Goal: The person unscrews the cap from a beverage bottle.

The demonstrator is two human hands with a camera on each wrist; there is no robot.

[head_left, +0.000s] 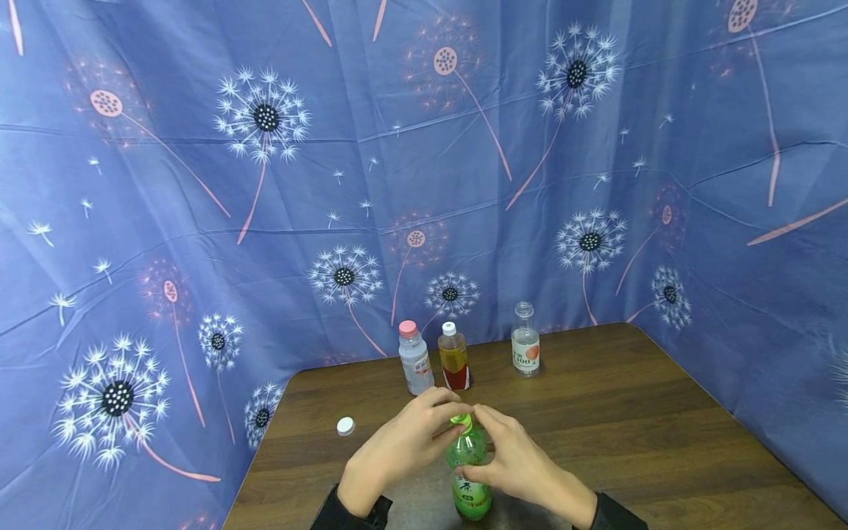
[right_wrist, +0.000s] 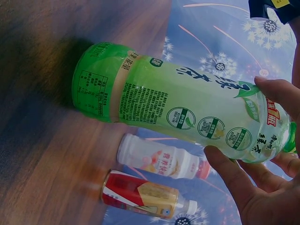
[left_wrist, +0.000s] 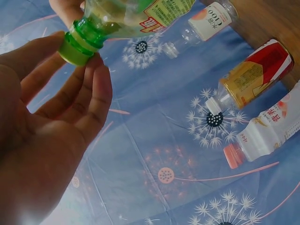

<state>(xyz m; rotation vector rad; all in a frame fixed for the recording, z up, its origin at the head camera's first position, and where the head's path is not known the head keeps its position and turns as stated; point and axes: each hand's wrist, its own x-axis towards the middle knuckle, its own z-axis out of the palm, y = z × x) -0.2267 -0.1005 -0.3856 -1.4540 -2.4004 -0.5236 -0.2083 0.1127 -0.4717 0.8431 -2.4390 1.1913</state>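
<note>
A green tea bottle point(head_left: 472, 492) stands upright near the front edge of the table, its label printed in green. My right hand point(head_left: 523, 460) grips the upper body of this bottle, thumb on one side and fingers on the other, as the right wrist view shows. Over the top, my left hand point(head_left: 407, 438) pinches the green cap point(left_wrist: 76, 48) between thumb and fingers. In the left wrist view the cap sits on the bottle's neck. Whether its thread is loose I cannot tell.
Behind my hands stand a pink-capped white bottle point(head_left: 417, 364), a white-capped bottle of amber drink point(head_left: 454, 361) and an uncapped clear bottle point(head_left: 525, 346). A loose white cap point(head_left: 345, 425) lies left on the wooden table point(head_left: 629, 412). A blue flowered curtain point(head_left: 371, 169) hangs round the table.
</note>
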